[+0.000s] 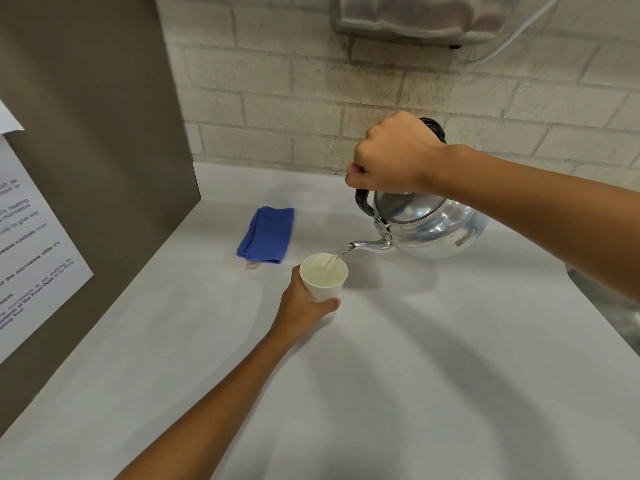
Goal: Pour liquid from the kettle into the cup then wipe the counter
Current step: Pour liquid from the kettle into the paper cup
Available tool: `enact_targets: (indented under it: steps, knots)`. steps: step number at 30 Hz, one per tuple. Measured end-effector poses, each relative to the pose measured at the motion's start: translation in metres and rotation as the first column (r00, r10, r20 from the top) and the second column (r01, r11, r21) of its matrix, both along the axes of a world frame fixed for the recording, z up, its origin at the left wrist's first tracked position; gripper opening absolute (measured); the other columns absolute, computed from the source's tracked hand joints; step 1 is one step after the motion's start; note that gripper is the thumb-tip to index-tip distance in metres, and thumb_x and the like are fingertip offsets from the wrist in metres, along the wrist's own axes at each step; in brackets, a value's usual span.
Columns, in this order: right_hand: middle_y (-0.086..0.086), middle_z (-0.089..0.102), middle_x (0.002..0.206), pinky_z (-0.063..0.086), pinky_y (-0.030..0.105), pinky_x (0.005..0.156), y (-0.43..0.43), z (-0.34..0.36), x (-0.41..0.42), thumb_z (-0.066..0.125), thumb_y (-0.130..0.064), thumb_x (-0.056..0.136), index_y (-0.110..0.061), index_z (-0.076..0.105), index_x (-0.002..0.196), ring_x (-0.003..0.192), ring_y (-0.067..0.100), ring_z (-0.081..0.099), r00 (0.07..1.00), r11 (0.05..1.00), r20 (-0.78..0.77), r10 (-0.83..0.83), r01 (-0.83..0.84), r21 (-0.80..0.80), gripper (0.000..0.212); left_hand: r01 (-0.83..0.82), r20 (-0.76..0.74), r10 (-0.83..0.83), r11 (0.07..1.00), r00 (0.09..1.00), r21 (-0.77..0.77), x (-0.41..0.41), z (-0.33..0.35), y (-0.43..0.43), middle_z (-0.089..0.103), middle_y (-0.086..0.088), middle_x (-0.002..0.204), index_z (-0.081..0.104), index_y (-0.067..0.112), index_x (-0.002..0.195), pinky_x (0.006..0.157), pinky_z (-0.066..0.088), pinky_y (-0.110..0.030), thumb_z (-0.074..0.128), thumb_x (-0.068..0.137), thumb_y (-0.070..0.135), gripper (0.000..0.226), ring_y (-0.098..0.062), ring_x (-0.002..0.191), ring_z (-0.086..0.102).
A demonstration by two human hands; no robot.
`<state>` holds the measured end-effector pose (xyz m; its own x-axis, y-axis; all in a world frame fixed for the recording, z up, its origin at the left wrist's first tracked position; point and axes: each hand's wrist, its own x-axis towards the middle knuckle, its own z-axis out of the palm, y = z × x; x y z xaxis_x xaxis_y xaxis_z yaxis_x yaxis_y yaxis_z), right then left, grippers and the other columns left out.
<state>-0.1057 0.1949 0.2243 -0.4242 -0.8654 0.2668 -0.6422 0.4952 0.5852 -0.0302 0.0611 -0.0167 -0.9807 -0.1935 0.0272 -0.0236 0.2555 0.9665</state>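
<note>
Silver metal fills my right hand's work: my right hand (391, 155) is fisted tight around the black handle of the kettle (429, 225), which hangs tilted above the counter (415, 375) with its spout over the cup (323, 277), a thin stream of water falling in. My left hand (304, 304) wraps its fingers around the white cup, which already holds pale liquid. A folded blue cloth (266, 234) lies flat on the counter just behind the cup, near the brown panel.
</note>
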Motion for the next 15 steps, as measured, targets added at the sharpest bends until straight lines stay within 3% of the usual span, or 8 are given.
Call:
enact_targets:
  steps: [7,15]
  knots:
    - [0.001,0.016,0.038,0.013,0.018,0.047,0.008,-0.008,-0.003,0.045,-0.015,0.081,-0.012,0.015,0.042,0.038,0.014,0.011,0.997,0.996,0.059,-0.047,0.052,-0.077,0.049,-0.002,0.006,0.002,1.0,1.0,-0.022,0.0,0.002,0.001,0.045,0.008,0.111,0.032,0.021,0.125,0.078,0.039,-0.023,0.08,0.064,0.023,0.078,-0.013,0.1,0.045]
    - [-0.001,0.019,0.036,0.014,0.019,0.046,0.028,-0.022,-0.017,0.046,-0.019,0.083,-0.014,0.021,0.038,0.037,0.014,0.014,0.979,0.958,0.17,-0.115,0.155,-0.243,0.052,-0.008,0.002,0.008,1.0,1.0,-0.018,0.001,0.004,0.002,0.045,0.008,0.11,0.033,0.024,0.121,0.077,0.038,-0.022,0.081,0.063,0.022,0.076,-0.012,0.098,0.045]
